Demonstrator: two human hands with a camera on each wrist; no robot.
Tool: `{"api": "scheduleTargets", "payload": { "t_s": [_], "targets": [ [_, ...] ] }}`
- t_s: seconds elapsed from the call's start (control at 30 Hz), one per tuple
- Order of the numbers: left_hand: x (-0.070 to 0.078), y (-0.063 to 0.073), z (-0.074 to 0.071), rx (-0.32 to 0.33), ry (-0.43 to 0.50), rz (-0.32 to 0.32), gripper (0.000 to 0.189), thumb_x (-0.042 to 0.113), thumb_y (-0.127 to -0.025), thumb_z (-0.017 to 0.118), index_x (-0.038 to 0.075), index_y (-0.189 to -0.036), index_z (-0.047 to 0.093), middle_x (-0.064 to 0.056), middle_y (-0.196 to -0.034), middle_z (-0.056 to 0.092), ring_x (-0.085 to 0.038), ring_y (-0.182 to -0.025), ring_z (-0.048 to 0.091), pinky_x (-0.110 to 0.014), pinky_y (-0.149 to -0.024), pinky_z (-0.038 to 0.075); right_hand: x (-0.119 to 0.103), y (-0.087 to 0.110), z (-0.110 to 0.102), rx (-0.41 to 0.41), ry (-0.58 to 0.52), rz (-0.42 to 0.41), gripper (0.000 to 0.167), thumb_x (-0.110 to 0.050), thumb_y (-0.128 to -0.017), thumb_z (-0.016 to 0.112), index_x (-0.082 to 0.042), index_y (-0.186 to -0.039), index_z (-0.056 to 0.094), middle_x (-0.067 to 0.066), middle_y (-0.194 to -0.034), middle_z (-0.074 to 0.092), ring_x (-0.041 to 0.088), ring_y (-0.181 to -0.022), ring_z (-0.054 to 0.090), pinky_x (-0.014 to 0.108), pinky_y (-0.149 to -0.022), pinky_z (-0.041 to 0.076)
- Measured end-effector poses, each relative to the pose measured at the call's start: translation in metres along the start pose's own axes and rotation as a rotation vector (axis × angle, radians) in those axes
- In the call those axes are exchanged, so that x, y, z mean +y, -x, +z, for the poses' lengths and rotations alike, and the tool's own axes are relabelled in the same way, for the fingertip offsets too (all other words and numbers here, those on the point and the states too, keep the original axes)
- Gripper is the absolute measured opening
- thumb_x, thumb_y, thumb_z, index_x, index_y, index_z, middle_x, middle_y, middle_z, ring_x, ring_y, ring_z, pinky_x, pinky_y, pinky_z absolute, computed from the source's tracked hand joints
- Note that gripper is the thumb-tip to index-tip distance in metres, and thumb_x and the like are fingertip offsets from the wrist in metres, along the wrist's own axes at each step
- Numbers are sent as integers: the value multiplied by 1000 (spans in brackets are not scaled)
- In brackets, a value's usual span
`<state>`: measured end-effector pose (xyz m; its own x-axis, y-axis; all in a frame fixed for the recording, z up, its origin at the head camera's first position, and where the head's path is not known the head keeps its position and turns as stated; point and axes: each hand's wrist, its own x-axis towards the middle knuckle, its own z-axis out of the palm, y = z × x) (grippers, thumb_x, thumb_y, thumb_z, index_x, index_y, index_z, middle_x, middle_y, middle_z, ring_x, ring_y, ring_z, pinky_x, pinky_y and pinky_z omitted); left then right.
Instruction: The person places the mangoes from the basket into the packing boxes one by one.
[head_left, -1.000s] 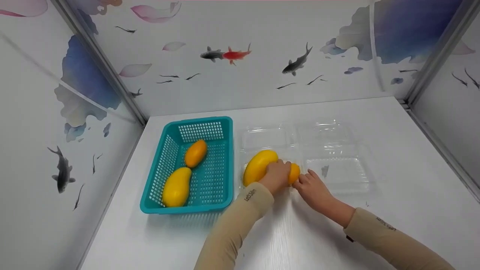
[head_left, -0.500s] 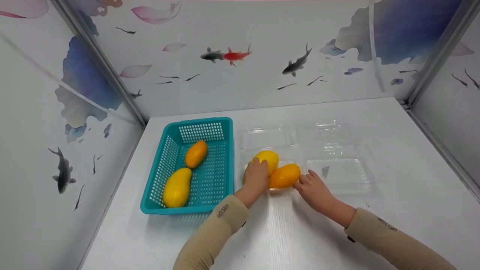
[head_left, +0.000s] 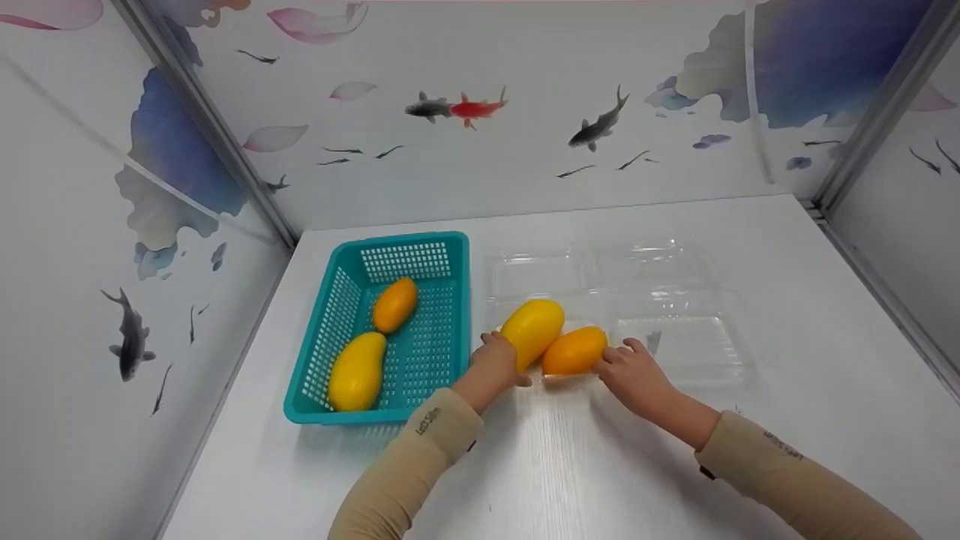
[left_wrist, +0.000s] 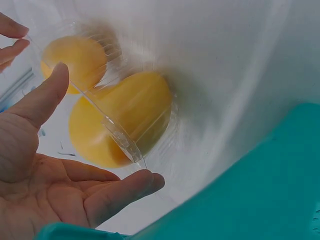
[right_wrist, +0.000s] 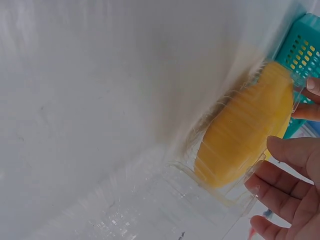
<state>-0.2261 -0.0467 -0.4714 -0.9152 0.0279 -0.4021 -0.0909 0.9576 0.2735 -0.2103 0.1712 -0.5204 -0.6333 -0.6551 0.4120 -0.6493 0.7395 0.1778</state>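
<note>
A large yellow mango (head_left: 534, 330) and a smaller orange mango (head_left: 576, 351) lie side by side in the near half of a clear plastic clamshell box (left_wrist: 122, 139). My left hand (head_left: 491, 369) is at the left side of this box, beside the yellow mango. In the left wrist view its thumb and fingers spread across the box's rim, fingertips right at the edge. On the other side, my right hand (head_left: 636, 379) holds the box's right front edge between thumb and fingers, close to the orange mango's end.
Left of the box stands a teal basket (head_left: 459, 337) holding a yellow mango (head_left: 358, 373) and an orange mango (head_left: 395, 305). A second clear clamshell box (head_left: 679, 341) lies open on the right. The white table (head_left: 555, 472) meets printed wall panels at the back and sides.
My left hand has left the orange mango, passed over the yellow one and come to the box's left edge, uncovering both mangoes. My right hand has stayed at the box's right front edge.
</note>
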Motion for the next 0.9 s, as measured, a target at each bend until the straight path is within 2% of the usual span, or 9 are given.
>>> {"api": "scheduleTargets", "payload": {
  "t_s": [0.13, 0.2, 0.27, 0.33, 0.43, 0.53, 0.67, 0.8, 0.9],
  "targets": [
    [1, -2, 0, 1, -59, 3, 88, 36, -77, 70, -7, -139, 26, -22, -143, 32, -30, -117, 48, -38, -104, 33, 1, -3, -5, -82, -35, 9, 18, -8, -67, 78, -9, -77, 64, 6, -72, 56, 24, -69, 60, 48, -82, 46],
    [2, -3, 0, 8, -106, 7, 85, 37, -78, 69, -7, -138, 29, -21, -142, 34, -30, -118, 49, -37, -103, 34, 3, -6, -10, -152, -81, 22, 17, -8, -68, 77, -9, -80, 65, 6, -74, 58, 24, -70, 60, 51, -83, 45],
    [3, -3, 0, 21, -157, 14, 82, 37, -78, 69, -6, -137, 32, -20, -141, 37, -30, -118, 50, -36, -102, 36, 5, -12, -17, -247, -153, 41, 16, -8, -71, 75, -9, -84, 67, 6, -75, 60, 24, -71, 60, 54, -83, 44],
    [4, -3, 0, 34, -204, 18, 80, 37, -78, 69, -6, -136, 35, -20, -140, 39, -29, -117, 51, -35, -99, 39, 10, -19, -25, -342, -252, 73, 16, -8, -74, 73, -7, -89, 68, 6, -79, 64, 24, -72, 61, 52, -81, 45],
    [6, -3, 0, 46, -246, 13, 78, 37, -78, 70, -6, -135, 37, -20, -139, 40, -28, -114, 53, -34, -95, 43, 20, -36, -37, -413, -384, 139, 17, -5, -79, 67, -4, -96, 68, 9, -86, 67, 23, -75, 62, 45, -78, 49],
    [6, -4, 1, 51, -265, -1, 81, 37, -77, 71, -7, -135, 36, -21, -138, 41, -27, -109, 57, -33, -90, 47, 37, -57, -48, -396, -513, 264, 19, -4, -85, 60, -1, -102, 66, 13, -92, 67, 23, -77, 61, 38, -74, 52],
    [7, -8, 2, 62, -278, -24, 86, 37, -74, 73, -8, -136, 34, -21, -136, 43, -27, -106, 58, -32, -86, 49, 65, -87, -53, -392, -709, 480, 25, -8, -90, 52, 1, -112, 60, 18, -103, 64, 27, -84, 60, 40, -78, 51],
    [9, -8, 1, 64, -299, -31, 86, 36, -73, 74, -7, -136, 34, -20, -136, 44, -27, -110, 56, -32, -86, 49, 92, -109, -42, -464, -949, 708, 38, -13, -94, 46, 3, -129, 45, 25, -124, 51, 35, -100, 59, 41, -85, 49],
    [10, -8, 2, 56, -304, -29, 86, 37, -74, 73, -6, -137, 33, -20, -137, 43, -27, -113, 55, -32, -87, 49, 104, -115, -27, -525, -1042, 857, 45, -14, -96, 42, 3, -136, 32, 28, -133, 41, 33, -97, 61, 37, -82, 51]
  ]
}}
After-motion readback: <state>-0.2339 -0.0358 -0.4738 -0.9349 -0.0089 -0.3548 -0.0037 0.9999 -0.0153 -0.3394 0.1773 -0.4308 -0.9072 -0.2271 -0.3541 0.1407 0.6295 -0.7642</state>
